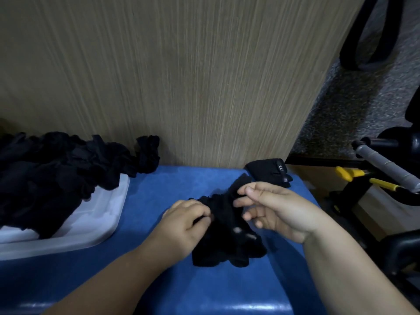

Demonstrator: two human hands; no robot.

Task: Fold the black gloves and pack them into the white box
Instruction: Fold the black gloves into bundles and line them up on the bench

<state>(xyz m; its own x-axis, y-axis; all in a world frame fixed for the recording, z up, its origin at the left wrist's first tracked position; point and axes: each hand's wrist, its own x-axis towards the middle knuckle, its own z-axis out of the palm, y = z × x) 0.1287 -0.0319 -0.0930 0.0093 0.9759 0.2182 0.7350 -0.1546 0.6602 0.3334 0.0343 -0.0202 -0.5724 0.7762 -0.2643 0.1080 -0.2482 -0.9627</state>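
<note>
- A black glove [225, 237] lies on the blue surface [159, 192] at lower centre of the frame, between the two hands.
- Its long axis runs from the bunched cuff at upper right down to the finger ends at lower centre, nearly straight towards the bottom edge.
- The left hand [188, 221] sits on the glove's left edge, fingers curled in and pinching the fabric near the cuff.
- The right hand [272, 210] comes in from the right. Its thumb and curled fingers appear to nip the cuff end, though the contact is partly hidden by dark cloth.
- The finger ends lie free on the surface, below both grips, so a fold would bring them up towards the cuff, or the cuff down over them.
- The white box [102, 223] is at the left edge, well apart from the glove, with a pile [56, 169] of black gloves heaped in and over it. The left hand is the nearer for the transfer.
- A spare glove [270, 172] rests just above the right hand, untouched.
</note>
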